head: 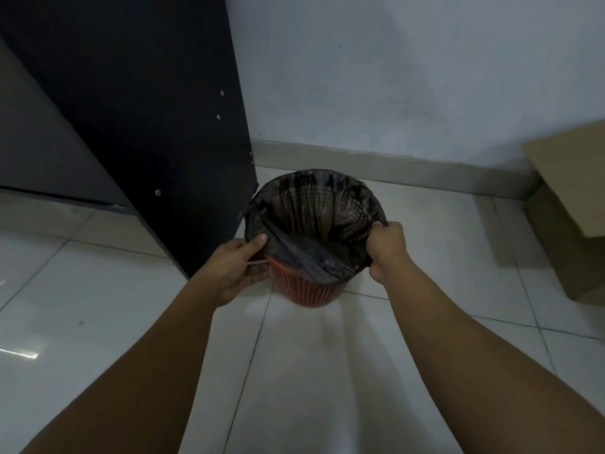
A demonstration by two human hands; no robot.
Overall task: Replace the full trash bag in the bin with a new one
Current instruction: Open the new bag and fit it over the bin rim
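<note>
A red mesh bin (307, 290) stands on the white tiled floor near the wall. A thin black trash bag (314, 211) lines it, its edge folded over the rim, and the bin's lattice shows through the plastic. Nothing is visible inside the bag. My left hand (239, 267) grips the bag's edge at the rim's left side, thumb on top. My right hand (386, 247) pinches the bag's edge at the rim's right side. The near edge of the bag sags between my two hands.
A tall black cabinet panel (157, 126) stands just left of the bin, almost touching it. A cardboard box (569, 208) sits on the floor at the right. A pale wall with a skirting strip (393, 165) runs behind the bin.
</note>
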